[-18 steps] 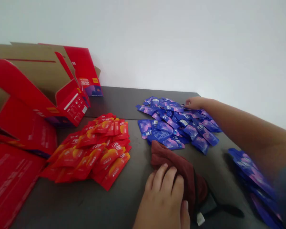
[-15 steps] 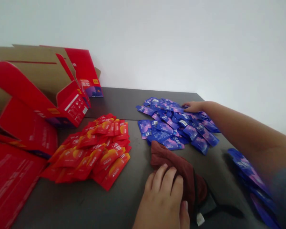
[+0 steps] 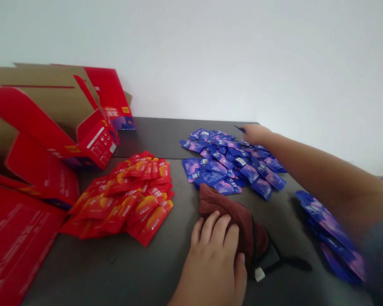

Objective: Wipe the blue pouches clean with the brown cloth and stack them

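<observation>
Fingers (image 3: 210, 227) of the left hand (image 3: 215, 259) lie together, flat and slightly curled, pressing on a dark red cloth (image 3: 232, 216) near the front of the counter (image 3: 153, 136); probably pinning it so it doesn't slide. Cloth looks soft, towel-like, bunched into a lump, w/ a black strap or edging and a small white tag at its near right end.

Right hand (image 3: 255, 134) is stretched out over the far edge of the pile of blue sachets (image 3: 230, 165), fingers pinched on what looks like one dark sachet corner sticking out past the fingertips; grip is small and partly hidden, so can't tell for sure whether anything is really clamped. Arm crosses above the pile's right side.

Blue sachets: flat, glossy foil-type packets, roughly rectangular, loosely heaped mid-counter, just beyond the cloth. A second blue stack (image 3: 328, 238) sits at the right, under the forearm, blurred. Red sachets (image 3: 127, 199), same flat glossy shape w/ orange print, are heaped to the left, apart from the blue, so colours are kept separate.

Far left: open red cardboard boxes (image 3: 51, 123), brown inside, stiff flaps up, plus flat red carton sheets (image 3: 12, 242) at the near left. Counter is dark, matte; a plain white wall stands behind.
</observation>
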Demonstrator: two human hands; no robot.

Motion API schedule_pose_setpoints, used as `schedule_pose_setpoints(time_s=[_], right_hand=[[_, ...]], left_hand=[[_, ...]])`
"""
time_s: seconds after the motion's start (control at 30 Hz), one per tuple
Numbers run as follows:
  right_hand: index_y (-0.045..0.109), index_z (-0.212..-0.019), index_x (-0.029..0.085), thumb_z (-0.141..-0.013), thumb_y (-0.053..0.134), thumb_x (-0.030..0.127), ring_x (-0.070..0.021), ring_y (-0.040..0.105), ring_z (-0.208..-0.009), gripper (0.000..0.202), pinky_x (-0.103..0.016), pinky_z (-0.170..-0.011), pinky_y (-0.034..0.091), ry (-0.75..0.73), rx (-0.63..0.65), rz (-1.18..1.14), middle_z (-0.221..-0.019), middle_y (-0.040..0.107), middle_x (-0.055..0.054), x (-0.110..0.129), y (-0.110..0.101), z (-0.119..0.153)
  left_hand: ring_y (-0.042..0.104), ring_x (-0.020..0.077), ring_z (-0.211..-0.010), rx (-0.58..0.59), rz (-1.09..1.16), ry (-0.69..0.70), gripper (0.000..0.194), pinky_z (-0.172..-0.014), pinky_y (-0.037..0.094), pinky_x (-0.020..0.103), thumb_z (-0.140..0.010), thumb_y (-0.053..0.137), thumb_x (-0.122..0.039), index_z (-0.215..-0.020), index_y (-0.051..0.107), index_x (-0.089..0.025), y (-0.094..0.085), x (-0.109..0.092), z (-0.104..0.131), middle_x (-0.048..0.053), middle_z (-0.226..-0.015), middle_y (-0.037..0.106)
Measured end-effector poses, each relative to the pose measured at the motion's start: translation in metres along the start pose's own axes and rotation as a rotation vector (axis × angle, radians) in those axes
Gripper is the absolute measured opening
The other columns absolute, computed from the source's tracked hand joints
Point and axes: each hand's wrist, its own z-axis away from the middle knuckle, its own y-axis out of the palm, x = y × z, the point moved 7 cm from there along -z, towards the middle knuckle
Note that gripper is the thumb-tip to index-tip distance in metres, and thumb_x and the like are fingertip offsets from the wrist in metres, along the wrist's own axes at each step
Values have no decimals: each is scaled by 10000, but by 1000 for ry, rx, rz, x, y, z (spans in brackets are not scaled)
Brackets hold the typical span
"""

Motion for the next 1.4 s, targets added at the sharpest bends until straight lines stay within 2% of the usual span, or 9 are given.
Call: schedule_pose_setpoints(time_s=[0.23, 0.37, 0.5, 0.67, 0.87, 1.0, 1.13, 1.27, 1.4], right_hand=[[614, -1481, 141, -968, 552, 264, -347, 606, -1333, 531, -441, -1183, 461, -261, -119, -110, -1458, 655, -188, 70, -17, 50], [697, -1342, 235, -900, 616, 309, -392, 530, -1420, 455, -606, -1225, 403, -323, -103, -138, -1508, 604, -142, 101, -10, 68], [756, -1198, 261, -840, 703, 333, -509, 233, -1618, 369, -850, -1231, 164, -295, -85, -184, -1690, 460, -91, 116, -18, 70], [781, -1167, 252, -898, 712, 398, -484, 249, -1634, 314, -821, -1272, 80, -403, -76, -313, -1637, 567, -89, 145, -48, 85], [545, -1493, 247, -1127, 332, 530, -306, 679, -1250, 510, -528, -1135, 520, -431, -241, -629, -1284, 740, -112, 190, -78, 163], [459, -1513, 338, -1101, 429, 629, -238, 706, -979, 506, -426, -874, 616, -434, -140, -950, -1093, 709, -35, 232, -68, 237], [479, -1472, 331, -931, 710, 681, -292, 685, -990, 684, -527, -895, 603, -346, 65, -1119, -1092, 679, -45, 267, -48, 288], [547, -1450, 339, -796, 852, 680, -340, 692, -1079, 798, -566, -936, 597, -359, 116, -1089, -1175, 706, -71, 275, -44, 308], [579, -1494, 369, -1020, 593, 653, -338, 637, -1326, 553, -571, -1121, 519, -385, -31, -982, -1415, 669, -89, 256, -39, 310]], left_hand=[[458, 315, -1539, -35, -5, 4, 436, -1302, 356, 616, -1017, 584, -289, -1452, 603, -269, -3, -4, 3, 41, -1589, 599], [460, 331, -1533, -39, 1, 1, 421, -1293, 359, 625, -1018, 582, -279, -1437, 618, -250, -6, -6, 2, 61, -1582, 602], [455, 337, -1533, -52, -5, 15, 414, -1292, 350, 629, -1014, 577, -265, -1424, 625, -231, -9, -8, 3, 77, -1576, 601], [478, 352, -1511, -74, -26, 29, 419, -1269, 378, 626, -1004, 582, -249, -1420, 620, -214, -7, -9, 5, 98, -1568, 601], [414, 393, -1558, -351, 24, 0, 730, -1265, 365, 668, -1021, 604, -259, -1663, 282, -130, -19, 0, 10, 238, -1675, 432], [236, 399, -1657, -561, 213, -45, 895, -1287, 346, 642, -1023, 641, -291, -1713, 88, -155, -36, 9, 14, 273, -1747, 226], [392, 352, -1597, -577, 398, -9, 793, -1283, 382, 555, -932, 672, -209, -1642, 320, -180, -47, 12, 15, 217, -1663, 406], [695, 320, -1275, -582, 516, -217, 388, -1112, 554, 486, -963, 621, -283, -1340, 627, -194, -56, 36, 20, 139, -1330, 708], [792, 301, -986, -613, 481, -463, 313, -896, 630, 439, -1028, 605, -358, -1291, 617, -189, -62, 60, 31, 121, -1104, 771]])
